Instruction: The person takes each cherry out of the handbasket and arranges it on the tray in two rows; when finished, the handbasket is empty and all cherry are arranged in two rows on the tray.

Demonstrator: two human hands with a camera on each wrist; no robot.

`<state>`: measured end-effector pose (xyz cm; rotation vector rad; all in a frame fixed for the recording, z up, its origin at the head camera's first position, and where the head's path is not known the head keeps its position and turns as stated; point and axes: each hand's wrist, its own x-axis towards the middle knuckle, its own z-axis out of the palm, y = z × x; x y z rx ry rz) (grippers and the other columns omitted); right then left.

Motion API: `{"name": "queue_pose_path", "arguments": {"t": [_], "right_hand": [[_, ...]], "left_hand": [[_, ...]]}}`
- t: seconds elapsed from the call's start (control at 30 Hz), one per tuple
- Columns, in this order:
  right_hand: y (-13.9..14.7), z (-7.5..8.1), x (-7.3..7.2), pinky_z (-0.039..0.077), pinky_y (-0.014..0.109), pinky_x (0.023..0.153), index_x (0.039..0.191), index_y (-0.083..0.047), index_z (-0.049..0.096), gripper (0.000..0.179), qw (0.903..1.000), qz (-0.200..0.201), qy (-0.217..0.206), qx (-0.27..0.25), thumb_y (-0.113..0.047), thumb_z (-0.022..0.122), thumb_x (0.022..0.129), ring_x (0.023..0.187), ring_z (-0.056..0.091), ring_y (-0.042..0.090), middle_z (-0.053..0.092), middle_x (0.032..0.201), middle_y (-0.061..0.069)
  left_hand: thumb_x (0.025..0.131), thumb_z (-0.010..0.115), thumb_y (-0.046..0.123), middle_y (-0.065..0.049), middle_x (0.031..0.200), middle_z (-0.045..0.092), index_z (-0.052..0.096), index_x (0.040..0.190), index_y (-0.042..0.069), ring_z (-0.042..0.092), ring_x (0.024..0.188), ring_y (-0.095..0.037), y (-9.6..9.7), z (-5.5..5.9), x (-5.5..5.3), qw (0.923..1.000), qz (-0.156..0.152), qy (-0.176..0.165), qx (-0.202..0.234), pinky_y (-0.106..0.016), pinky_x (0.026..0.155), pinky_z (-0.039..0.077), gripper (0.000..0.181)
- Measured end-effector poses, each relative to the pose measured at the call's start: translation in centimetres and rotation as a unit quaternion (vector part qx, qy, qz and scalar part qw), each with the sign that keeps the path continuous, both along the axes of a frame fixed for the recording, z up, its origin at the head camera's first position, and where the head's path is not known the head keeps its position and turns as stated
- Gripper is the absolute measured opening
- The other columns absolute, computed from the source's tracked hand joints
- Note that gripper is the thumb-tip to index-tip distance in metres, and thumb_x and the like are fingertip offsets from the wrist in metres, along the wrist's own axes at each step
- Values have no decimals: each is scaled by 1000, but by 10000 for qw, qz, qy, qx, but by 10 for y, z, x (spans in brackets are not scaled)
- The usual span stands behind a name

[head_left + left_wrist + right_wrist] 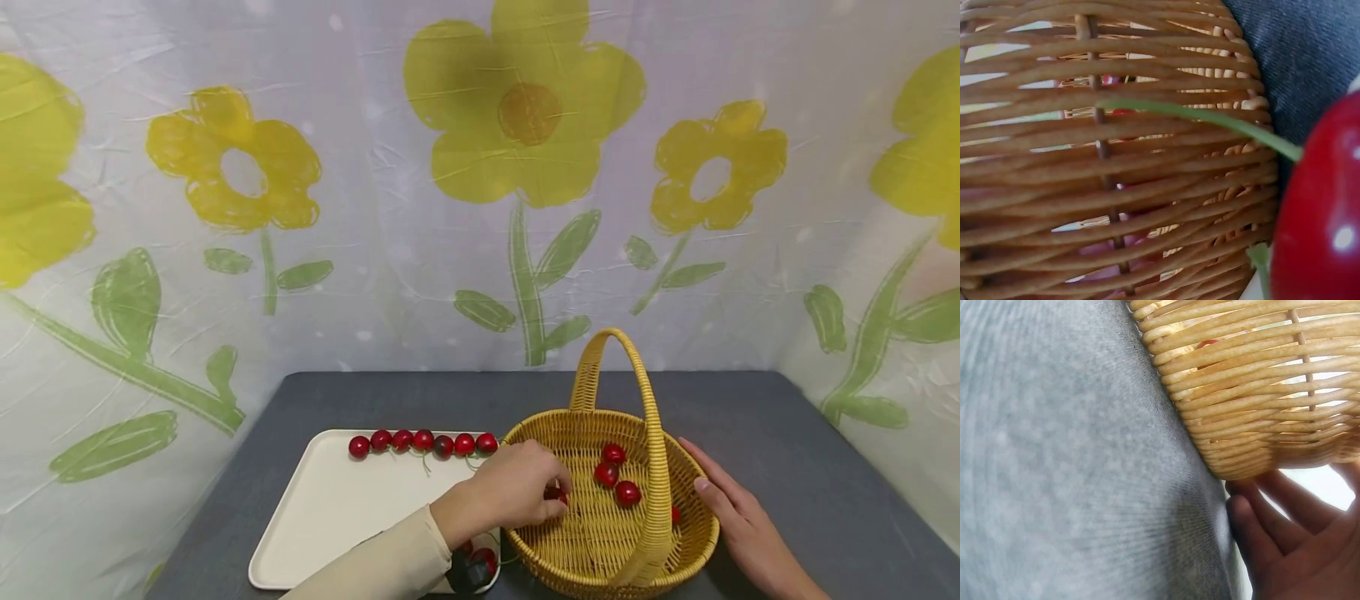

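My left hand [517, 482] reaches over the near-left rim into a yellow wicker basket [592, 542]. Its curled fingers pinch a dark red cherry [555, 495], partly hidden by them. Several more cherries [627, 494] lie inside, one of them partly behind the arched handle [657, 467]. On the basket's right side my right hand [738, 521] rests, thumb at the rim and fingers extended along the outer wall. The right wrist view shows those fingers [1300, 515] spread against the weave. Close to the left wrist camera is a shiny cherry [1322, 219] with a green stem.
A white tray [330, 508] lies left of the basket. Along its far edge runs a row of several cherries [423, 440], and more cherries [486, 560] sit at its near right corner, partly behind the left wrist. Beneath is a dark grey tabletop [420, 398], with a flowered curtain [375, 275] behind.
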<state>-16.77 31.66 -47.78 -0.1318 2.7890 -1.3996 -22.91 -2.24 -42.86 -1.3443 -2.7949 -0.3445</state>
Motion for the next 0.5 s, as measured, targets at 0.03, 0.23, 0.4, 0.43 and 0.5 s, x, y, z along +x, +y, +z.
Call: {"name": "queue_pose_path", "arguments": {"t": [0.03,0.23,0.4,0.43,0.5], "right_hand": [[0,0,0,55,17,91,176,-25,25,60,10000,-1,-15,-16,-47,33,121,158,36,47,31,178,18],[-1,3,0,56,18,89,177,-26,23,61,9998,52,-67,-189,-49,33,120,159,34,48,29,179,17],[-1,2,0,55,17,90,177,-27,23,62,9998,51,-84,-171,-49,33,120,159,34,48,29,179,16],[-1,2,0,55,17,90,177,-27,23,62,9998,48,-88,-166,-49,33,120,159,34,48,29,179,17],[-1,2,-1,56,17,90,177,-26,23,62,9998,52,-100,-178,-49,33,120,159,34,48,29,179,17]], "left_hand": [[96,86,35,19,96,79,86,103,30,69,87,2,0,0,0,10000,6,-50,41,-18,67,54,9],[97,85,40,19,101,80,86,105,30,69,87,3,-1,1,2,9995,125,-196,210,-17,65,53,13],[99,83,31,16,94,77,83,106,24,63,80,4,-2,2,1,9982,57,-323,504,-15,69,50,10],[99,83,29,15,95,77,83,107,23,64,81,4,-2,2,1,9975,19,-353,610,-14,72,51,10],[100,82,25,13,100,78,83,110,21,67,88,3,-3,2,0,9962,-76,-373,781,-14,78,53,11]]}}
